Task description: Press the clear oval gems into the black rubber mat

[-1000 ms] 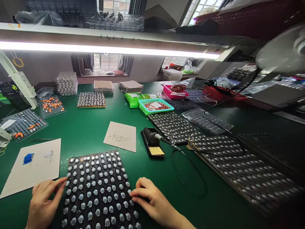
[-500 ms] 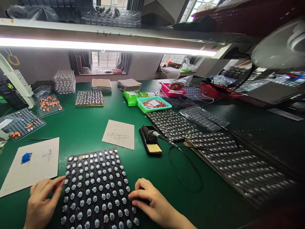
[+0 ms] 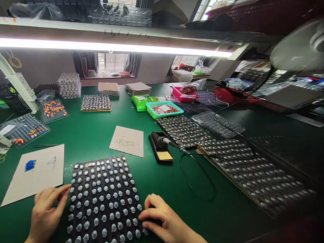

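Observation:
A dark tray [image 3: 108, 225] in front of me carries rows of small round silver-grey metal parts, each with a rim. My left hand [image 3: 48, 209] pinches the tray's left edge between thumb and forefinger. At the right edge, lower down, my right hand [image 3: 160, 216] has its thumb and fingers closed on the border, close to the outermost parts. Whatever lies under those fingertips is hidden. Left of the tray rests a sheet of grey card [image 3: 45, 179] with a bundle of short blue wires [image 3: 29, 165] and some thin pale pieces [image 3: 52, 160].
A soldering iron [image 3: 165, 140] sits in its stand [image 3: 155, 136] beside a yellow sponge [image 3: 164, 155]. Another card [image 3: 136, 135] bears fine wire bits. Trays of similar parts [image 3: 222, 158] line the right side. Farther back are a turquoise-and-green basket [image 3: 152, 113] and a pink bin [image 3: 180, 95].
The view has shifted slightly. My right hand has slid a little toward me along the tray's right edge. My left hand stays at the left edge.

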Demonstrator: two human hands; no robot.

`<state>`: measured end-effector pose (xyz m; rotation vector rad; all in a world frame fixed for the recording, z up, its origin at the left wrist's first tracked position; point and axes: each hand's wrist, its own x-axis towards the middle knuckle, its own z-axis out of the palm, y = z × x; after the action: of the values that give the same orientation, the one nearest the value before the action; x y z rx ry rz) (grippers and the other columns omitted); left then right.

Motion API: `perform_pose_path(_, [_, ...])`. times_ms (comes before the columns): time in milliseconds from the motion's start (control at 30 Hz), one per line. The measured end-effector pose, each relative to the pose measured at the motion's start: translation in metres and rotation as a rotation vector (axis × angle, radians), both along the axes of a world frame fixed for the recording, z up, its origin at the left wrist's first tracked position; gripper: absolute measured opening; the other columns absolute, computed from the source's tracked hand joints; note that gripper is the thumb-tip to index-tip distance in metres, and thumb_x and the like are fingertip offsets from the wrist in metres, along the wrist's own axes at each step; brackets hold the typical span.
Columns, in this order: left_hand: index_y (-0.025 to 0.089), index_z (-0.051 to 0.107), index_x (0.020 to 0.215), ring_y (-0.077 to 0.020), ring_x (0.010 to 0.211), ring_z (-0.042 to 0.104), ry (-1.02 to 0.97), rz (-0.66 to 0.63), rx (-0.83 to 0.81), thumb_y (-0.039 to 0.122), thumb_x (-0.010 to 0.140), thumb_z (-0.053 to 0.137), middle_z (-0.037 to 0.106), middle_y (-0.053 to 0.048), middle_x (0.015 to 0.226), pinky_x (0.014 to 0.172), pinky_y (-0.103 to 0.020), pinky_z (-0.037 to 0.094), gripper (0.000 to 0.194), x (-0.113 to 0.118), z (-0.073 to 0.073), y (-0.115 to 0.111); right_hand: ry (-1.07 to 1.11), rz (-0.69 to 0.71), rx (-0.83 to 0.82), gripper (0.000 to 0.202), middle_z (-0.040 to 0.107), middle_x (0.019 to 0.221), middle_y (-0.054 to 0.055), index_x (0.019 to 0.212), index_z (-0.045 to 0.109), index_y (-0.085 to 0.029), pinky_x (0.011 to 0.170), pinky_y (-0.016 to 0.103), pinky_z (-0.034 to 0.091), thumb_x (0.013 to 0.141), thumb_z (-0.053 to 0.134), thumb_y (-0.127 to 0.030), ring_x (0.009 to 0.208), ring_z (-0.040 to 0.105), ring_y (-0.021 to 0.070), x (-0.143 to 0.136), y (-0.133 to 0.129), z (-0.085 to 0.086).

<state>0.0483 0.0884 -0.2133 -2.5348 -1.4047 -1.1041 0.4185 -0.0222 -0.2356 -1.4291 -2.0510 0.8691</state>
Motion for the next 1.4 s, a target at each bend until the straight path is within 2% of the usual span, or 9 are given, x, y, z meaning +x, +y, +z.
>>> perform_pose_path(267, [0.026,0.071,0.104,-0.0121,0.063,0.061,-0.013,0.006,0.005,0.033,0.096,0.06,0.067,0.005,0.072,0.078,-0.032,0.039,0.015,0.0,0.002,-0.001,0.003,-0.024,0.063,0.017,0.059,0.092,0.005,0.088,0.072,-0.017,0.078,0.037,0.048,0.082,0.074,-0.001,0.088,0.056,0.0209,-0.021,0.001,-0.006])
perform_pose_path(600, [0.026,0.072,0.103,-0.0118,0.062,0.059,-0.034,0.009,-0.01,0.032,0.095,0.062,0.063,0.006,0.068,0.078,-0.032,0.04,0.014,0.001,0.005,-0.003,-0.029,0.01,0.063,0.023,0.06,0.093,0.005,0.088,0.072,-0.019,0.076,0.034,0.049,0.08,0.072,0.003,0.088,0.058,0.0206,-0.019,0.001,0.002])
perform_pose_path(767, [0.026,0.073,0.102,-0.012,0.061,0.061,-0.042,0.013,-0.019,0.031,0.094,0.062,0.065,0.006,0.068,0.078,-0.032,0.04,0.014,0.002,0.004,-0.005,-0.041,0.018,0.117,0.026,0.058,0.093,0.005,0.097,0.075,-0.023,0.075,0.036,0.048,0.081,0.075,-0.003,0.087,0.056,0.0214,-0.03,0.003,-0.002])
perform_pose_path(933, [0.027,0.072,0.104,-0.0125,0.063,0.06,-0.035,0.01,-0.026,0.029,0.095,0.062,0.065,0.006,0.069,0.078,-0.033,0.04,0.014,0.002,0.003,-0.006,-0.044,-0.02,0.164,0.021,0.057,0.088,0.005,0.088,0.075,-0.02,0.072,0.036,0.046,0.079,0.078,-0.002,0.083,0.055,0.0213,-0.04,0.004,-0.01])
perform_pose_path(1100, [0.026,0.072,0.102,-0.0123,0.062,0.058,-0.04,-0.001,-0.007,0.026,0.095,0.062,0.063,0.007,0.068,0.077,-0.032,0.039,0.012,0.003,0.006,-0.005,-0.029,-0.035,0.192,0.023,0.058,0.087,0.005,0.085,0.073,-0.019,0.071,0.034,0.046,0.075,0.08,0.001,0.082,0.055,0.0208,-0.044,0.001,-0.008])
perform_pose_path(1200, [0.025,0.07,0.103,-0.0129,0.065,0.058,-0.021,-0.058,-0.022,0.022,0.095,0.061,0.064,0.006,0.07,0.078,-0.032,0.039,0.012,0.017,0.012,-0.015,-0.021,-0.025,0.238,0.023,0.058,0.087,0.005,0.089,0.072,-0.02,0.072,0.035,0.044,0.077,0.078,-0.001,0.081,0.054,0.0209,-0.051,-0.001,-0.007])
perform_pose_path(1267, [0.027,0.069,0.103,-0.0132,0.07,0.06,0.031,-0.165,-0.071,0.023,0.093,0.064,0.066,0.006,0.074,0.08,-0.032,0.038,0.011,0.035,0.015,-0.028,-0.015,-0.018,0.272,0.021,0.059,0.088,0.005,0.089,0.07,-0.02,0.073,0.035,0.042,0.077,0.078,-0.004,0.08,0.053,0.0206,-0.057,0.0,-0.007])
perform_pose_path(1400, [0.03,0.069,0.085,-0.013,0.065,0.054,0.132,-0.358,-0.149,0.024,0.086,0.072,0.06,0.008,0.069,0.074,-0.032,0.034,0.007,0.078,0.01,-0.056,-0.006,-0.02,0.32,0.017,0.059,0.085,0.003,0.084,0.067,-0.02,0.072,0.034,0.039,0.08,0.074,-0.005,0.078,0.052,0.0193,-0.066,0.002,-0.011])
